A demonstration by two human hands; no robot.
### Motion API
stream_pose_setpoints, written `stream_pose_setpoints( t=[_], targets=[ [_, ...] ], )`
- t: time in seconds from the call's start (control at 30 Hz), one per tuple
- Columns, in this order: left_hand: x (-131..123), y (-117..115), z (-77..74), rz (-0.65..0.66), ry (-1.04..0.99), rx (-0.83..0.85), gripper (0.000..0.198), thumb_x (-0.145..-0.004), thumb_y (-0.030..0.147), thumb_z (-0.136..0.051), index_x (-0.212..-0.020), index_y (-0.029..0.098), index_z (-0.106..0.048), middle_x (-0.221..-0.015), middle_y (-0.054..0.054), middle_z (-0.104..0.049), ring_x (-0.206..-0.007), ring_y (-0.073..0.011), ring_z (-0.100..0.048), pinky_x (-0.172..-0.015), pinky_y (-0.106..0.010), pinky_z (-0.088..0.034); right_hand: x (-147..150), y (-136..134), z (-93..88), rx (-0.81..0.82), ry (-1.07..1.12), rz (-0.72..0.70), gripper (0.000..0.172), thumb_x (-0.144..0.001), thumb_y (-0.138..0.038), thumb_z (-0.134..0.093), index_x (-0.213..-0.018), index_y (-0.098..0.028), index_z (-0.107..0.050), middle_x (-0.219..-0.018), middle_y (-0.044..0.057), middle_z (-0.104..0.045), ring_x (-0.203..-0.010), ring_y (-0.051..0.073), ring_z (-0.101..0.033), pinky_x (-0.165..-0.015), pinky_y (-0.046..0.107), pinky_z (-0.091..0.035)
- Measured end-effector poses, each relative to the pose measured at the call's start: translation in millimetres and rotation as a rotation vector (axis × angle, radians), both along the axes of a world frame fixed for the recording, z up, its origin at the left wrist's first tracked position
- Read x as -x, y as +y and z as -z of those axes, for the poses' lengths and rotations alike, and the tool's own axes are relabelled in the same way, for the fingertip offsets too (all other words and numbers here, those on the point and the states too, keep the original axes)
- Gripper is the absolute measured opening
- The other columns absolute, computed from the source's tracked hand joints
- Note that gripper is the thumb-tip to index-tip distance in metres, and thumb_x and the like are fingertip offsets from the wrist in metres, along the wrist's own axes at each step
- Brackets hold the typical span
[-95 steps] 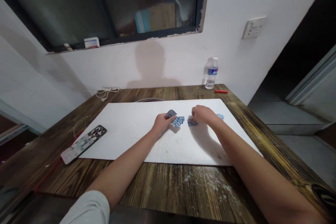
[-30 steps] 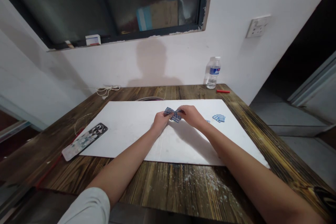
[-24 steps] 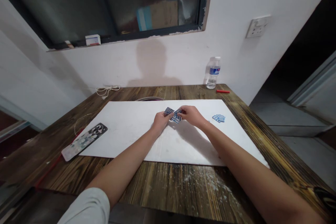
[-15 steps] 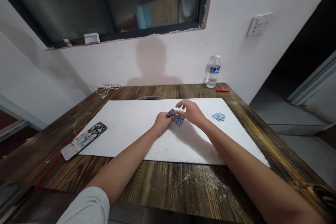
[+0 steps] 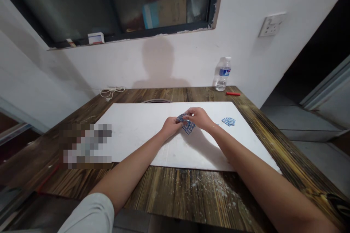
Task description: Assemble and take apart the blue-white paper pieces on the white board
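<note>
Both my hands meet over the middle of a white sheet [image 5: 142, 134] that lies on a dark wooden table [image 5: 191, 193]. My left hand [image 5: 170, 126] is closed on a small fan of blue-patterned cards [image 5: 187, 126]. My right hand [image 5: 199, 117] pinches the top of the same cards from the right, fingers curled. A second small pile of blue cards [image 5: 228, 121] lies on the sheet to the right of my right wrist, apart from both hands.
A water bottle [image 5: 223, 74] stands by the wall at the back right, with a red pen [image 5: 233, 94] beside it. A white cable [image 5: 111, 92] lies coiled at the back left. A blurred flat object [image 5: 87, 145] rests at the sheet's left edge.
My right hand left the cards on the sheet, came over to the fan in my left hand, briefly lifted its fingers, and now pinches the cards again. The head tilted slightly.
</note>
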State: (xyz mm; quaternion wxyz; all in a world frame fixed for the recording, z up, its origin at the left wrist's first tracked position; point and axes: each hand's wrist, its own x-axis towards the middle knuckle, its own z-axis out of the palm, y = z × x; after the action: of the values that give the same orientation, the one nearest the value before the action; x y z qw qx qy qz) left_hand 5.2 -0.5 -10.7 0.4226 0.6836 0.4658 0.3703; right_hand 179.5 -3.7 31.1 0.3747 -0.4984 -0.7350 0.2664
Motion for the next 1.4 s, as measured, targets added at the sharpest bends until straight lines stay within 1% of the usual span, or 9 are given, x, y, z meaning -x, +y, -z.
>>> stream_pose_setpoints(
  t=[0.27, 0.37, 0.47, 0.57, 0.67, 0.9, 1.13, 1.27, 1.4],
  targets=[
    [0, -3, 0.4, -0.003, -0.020, 0.043, 0.038, -0.068, 0.047, -0.071, -0.075, 0.010, -0.074, -0.066, -0.004, -0.068, -0.062, -0.0169, -0.059, -0.059, -0.026, -0.042, -5, 5, 3.3, 0.030, -0.014, -0.033, 0.013, -0.077, -0.026, -0.064, -0.074, -0.018, -0.074, -0.068, 0.001, -0.070, -0.066, 0.016, -0.058, -0.063, 0.025, -0.041],
    [-1, -2, -1.1, -0.006, -0.012, 0.035, 0.036, -0.067, 0.046, -0.071, -0.069, 0.010, -0.072, -0.061, -0.003, -0.064, -0.059, -0.0160, -0.057, -0.057, -0.025, -0.040, -3, 3, 1.6, 0.014, -0.046, -0.024, 0.012, -0.078, -0.027, -0.065, -0.079, -0.018, -0.074, -0.073, 0.001, -0.071, -0.068, 0.015, -0.058, -0.063, 0.025, -0.040],
    [-1, 0, -2.3, -0.034, 0.038, 0.018, 0.032, -0.065, 0.042, -0.071, -0.059, 0.011, -0.067, -0.054, 0.000, -0.059, -0.056, -0.0148, -0.053, -0.055, -0.024, -0.037, 1, -2, 0.9, -0.025, -0.061, -0.023, 0.013, -0.074, -0.030, -0.071, -0.083, -0.020, -0.073, -0.079, 0.001, -0.071, -0.070, 0.014, -0.059, -0.063, 0.024, -0.040],
    [-1, 2, -1.0, -0.018, 0.081, -0.002, 0.028, -0.063, 0.039, -0.069, -0.057, 0.012, -0.065, -0.052, 0.001, -0.056, -0.055, -0.0145, -0.051, -0.055, -0.024, -0.036, 7, -6, 2.9, -0.045, -0.099, 0.006, 0.014, -0.070, -0.031, -0.075, -0.075, -0.019, -0.072, -0.074, 0.000, -0.069, -0.069, 0.015, -0.059, -0.063, 0.024, -0.039],
    [-2, 2, 1.0, -0.006, 0.089, -0.021, 0.029, -0.063, 0.041, -0.068, -0.058, 0.012, -0.066, -0.052, 0.002, -0.056, -0.056, -0.0145, -0.051, -0.055, -0.024, -0.035, 10, -6, 5.1, -0.031, -0.120, 0.031, 0.012, -0.072, -0.029, -0.073, -0.068, -0.018, -0.070, -0.067, 0.000, -0.067, -0.066, 0.014, -0.058, -0.060, 0.023, -0.037],
    [-2, 0, -0.1, 0.012, 0.054, 0.000, 0.032, -0.066, 0.044, -0.068, -0.066, 0.012, -0.071, -0.057, 0.001, -0.061, -0.059, -0.0157, -0.055, -0.059, -0.025, -0.039, 7, -2, 7.1, 0.019, -0.035, 0.026, 0.017, -0.071, -0.031, -0.072, -0.063, -0.017, -0.069, -0.060, -0.001, -0.063, -0.061, 0.013, -0.055, -0.055, 0.023, -0.035],
    [-3, -1, -2.1, 0.003, 0.039, 0.018, 0.034, -0.065, 0.045, -0.070, -0.066, 0.012, -0.072, -0.057, 0.000, -0.062, -0.057, -0.0150, -0.055, -0.057, -0.025, -0.038, 7, 2, 12.0, 0.078, 0.049, 0.030, 0.022, -0.068, -0.036, -0.072, -0.060, -0.016, -0.067, -0.057, -0.001, -0.062, -0.058, 0.013, -0.054, -0.053, 0.023, -0.034],
    [-2, -2, -3.9, 0.000, 0.041, 0.029, 0.031, -0.066, 0.043, -0.069, -0.067, 0.012, -0.072, -0.058, 0.000, -0.064, -0.058, -0.0155, -0.056, -0.057, -0.025, -0.040, 6, 1, 10.7, 0.143, 0.101, 0.059, 0.023, -0.065, -0.038, -0.073, -0.059, -0.016, -0.067, -0.052, -0.002, -0.058, -0.055, 0.013, -0.051, -0.051, 0.024, -0.033],
    [-2, -3, -3.9, 0.007, 0.034, 0.033, 0.030, -0.068, 0.041, -0.068, -0.073, 0.012, -0.075, -0.063, -0.003, -0.068, -0.063, -0.0176, -0.060, -0.062, -0.027, -0.045, 4, -2, 6.7, 0.192, 0.244, 0.073, 0.030, -0.062, -0.044, -0.075, -0.063, -0.014, -0.070, -0.055, 0.000, -0.061, -0.057, 0.014, -0.054, -0.052, 0.025, -0.036]
  ],
)
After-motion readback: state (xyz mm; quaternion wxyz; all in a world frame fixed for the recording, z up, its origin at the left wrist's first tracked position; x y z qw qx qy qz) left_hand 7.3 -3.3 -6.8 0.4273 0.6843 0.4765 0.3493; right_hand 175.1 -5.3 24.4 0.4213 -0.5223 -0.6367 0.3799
